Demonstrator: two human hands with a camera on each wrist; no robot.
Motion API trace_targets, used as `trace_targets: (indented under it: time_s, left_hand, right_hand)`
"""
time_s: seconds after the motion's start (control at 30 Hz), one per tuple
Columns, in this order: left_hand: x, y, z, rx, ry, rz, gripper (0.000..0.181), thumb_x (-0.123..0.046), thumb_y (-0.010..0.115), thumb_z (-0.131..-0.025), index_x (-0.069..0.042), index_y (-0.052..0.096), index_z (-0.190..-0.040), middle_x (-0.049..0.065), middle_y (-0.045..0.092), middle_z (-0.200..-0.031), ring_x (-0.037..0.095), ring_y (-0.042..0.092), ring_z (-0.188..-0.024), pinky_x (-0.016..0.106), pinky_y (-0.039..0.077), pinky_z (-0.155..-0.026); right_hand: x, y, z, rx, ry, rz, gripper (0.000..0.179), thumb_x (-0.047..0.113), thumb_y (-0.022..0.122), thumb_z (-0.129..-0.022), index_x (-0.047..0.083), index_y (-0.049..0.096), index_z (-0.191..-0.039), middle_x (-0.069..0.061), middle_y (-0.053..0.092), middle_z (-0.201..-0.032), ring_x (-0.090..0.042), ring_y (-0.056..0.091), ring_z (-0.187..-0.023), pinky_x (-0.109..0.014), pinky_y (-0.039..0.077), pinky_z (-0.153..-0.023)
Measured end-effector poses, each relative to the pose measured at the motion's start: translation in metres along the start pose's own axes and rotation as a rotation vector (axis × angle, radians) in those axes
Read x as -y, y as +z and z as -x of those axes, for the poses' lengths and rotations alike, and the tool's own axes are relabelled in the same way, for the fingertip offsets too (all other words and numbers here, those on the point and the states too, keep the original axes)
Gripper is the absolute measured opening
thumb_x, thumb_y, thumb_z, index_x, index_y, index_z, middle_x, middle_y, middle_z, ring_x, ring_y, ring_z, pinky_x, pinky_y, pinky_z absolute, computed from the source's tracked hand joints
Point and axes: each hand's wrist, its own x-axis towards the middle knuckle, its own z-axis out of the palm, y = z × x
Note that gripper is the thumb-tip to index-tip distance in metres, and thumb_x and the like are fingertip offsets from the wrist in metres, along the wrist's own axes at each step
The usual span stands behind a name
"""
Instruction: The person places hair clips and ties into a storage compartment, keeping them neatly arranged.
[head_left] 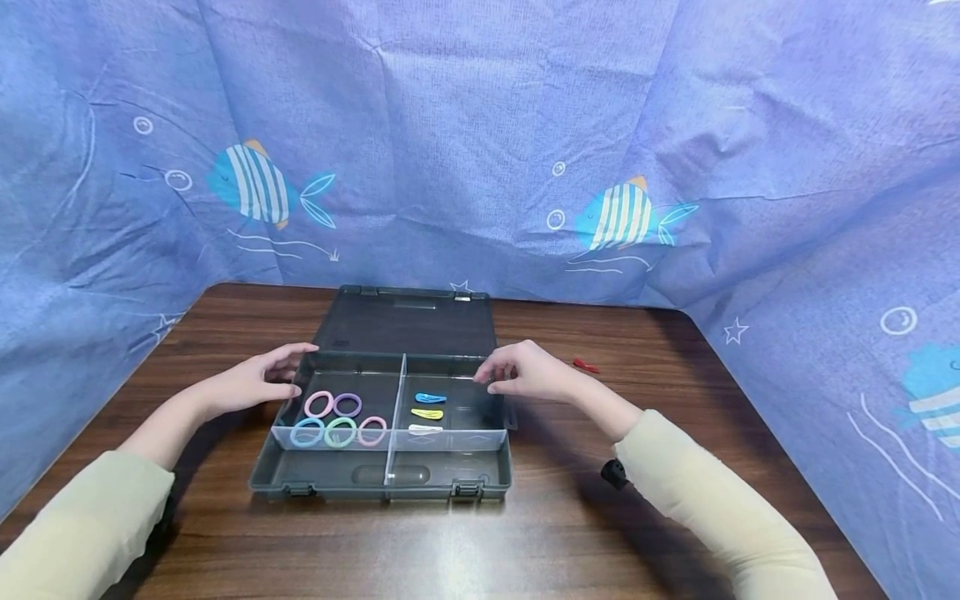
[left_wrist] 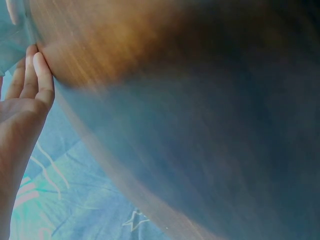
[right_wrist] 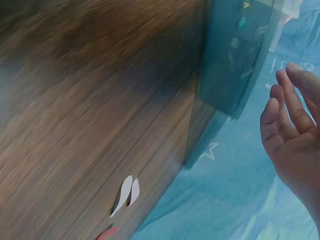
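A dark see-through divided box [head_left: 450,492] lies open on the table, its lid [head_left: 408,321] folded back. Several coloured hair ties, among them a green one [head_left: 327,432], sit in the back left compartment. In the back right one a blue hair clip [head_left: 431,398], a yellow hair clip [head_left: 427,413] and a white hair clip [head_left: 425,429] lie in a column. My left hand [head_left: 258,379] is at the box's left wall, fingers extended with fingertips right at its edge. Over the right side of the back right compartment hovers my right hand [head_left: 532,371], fingers loosely bent and nothing visible between them.
Right of the box a red hair clip [head_left: 587,365] lies on the wooden table [head_left: 585,533]. Two white hair clips [right_wrist: 122,195] lie near it in the right wrist view. A blue fish-print cloth [head_left: 480,150] hangs around the table's back and sides.
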Motion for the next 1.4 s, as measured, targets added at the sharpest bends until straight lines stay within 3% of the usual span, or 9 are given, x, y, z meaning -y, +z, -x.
trace_targets:
  time_s: [0.27, 0.5, 0.83, 1.07, 1.4]
  left_hand:
    - [-0.002, 0.000, 0.000, -0.008, 0.006, -0.011, 0.065, -0.020, 0.061, -0.092, -0.012, 0.027, -0.147, 0.028, 0.031, -0.146, 0.048, 0.038, -0.128, 0.061, 0.034, -0.098]
    - [-0.001, 0.000, 0.000, -0.012, 0.009, -0.008, 0.065, -0.020, 0.062, -0.092, -0.013, 0.027, -0.147, 0.027, 0.032, -0.145, 0.047, 0.039, -0.127, 0.061, 0.035, -0.098]
    - [0.000, 0.002, 0.002, -0.011, 0.006, -0.001, 0.064, -0.020, 0.061, -0.093, -0.013, 0.027, -0.147, 0.028, 0.030, -0.146, 0.049, 0.035, -0.129, 0.062, 0.033, -0.098]
    - [-0.001, 0.004, 0.003, -0.011, -0.002, 0.005, 0.065, -0.020, 0.061, -0.092, -0.013, 0.026, -0.147, 0.028, 0.029, -0.146, 0.049, 0.035, -0.129, 0.062, 0.033, -0.098]
    - [-0.004, 0.005, 0.002, -0.017, 0.010, 0.000, 0.064, -0.019, 0.061, -0.092, -0.013, 0.027, -0.147, 0.028, 0.030, -0.146, 0.049, 0.037, -0.128, 0.061, 0.034, -0.098]
  right_hand:
    - [-0.010, -0.013, 0.024, -0.037, 0.012, 0.003, 0.018, 0.010, 0.070, -0.084, 0.012, 0.072, -0.101, 0.007, 0.069, -0.088, -0.005, 0.059, -0.072, -0.028, 0.050, -0.062]
    - [-0.023, -0.023, 0.042, -0.074, 0.034, 0.004, 0.019, 0.006, 0.071, -0.082, 0.012, 0.072, -0.100, -0.006, 0.071, -0.094, -0.009, 0.062, -0.074, -0.031, 0.052, -0.064]
    - [-0.062, -0.026, 0.068, -0.094, 0.140, 0.017, 0.017, 0.002, 0.069, -0.082, 0.005, 0.072, -0.099, -0.008, 0.071, -0.093, -0.016, 0.066, -0.082, -0.036, 0.055, -0.073]
    - [-0.086, -0.022, 0.077, -0.150, 0.167, 0.054, 0.017, 0.002, 0.074, -0.077, 0.009, 0.074, -0.093, 0.000, 0.072, -0.093, -0.018, 0.066, -0.087, -0.039, 0.052, -0.072]
    - [-0.104, -0.017, 0.083, -0.161, 0.196, 0.084, 0.020, 0.001, 0.075, -0.074, 0.009, 0.074, -0.093, -0.002, 0.072, -0.092, -0.019, 0.064, -0.084, -0.040, 0.049, -0.072]
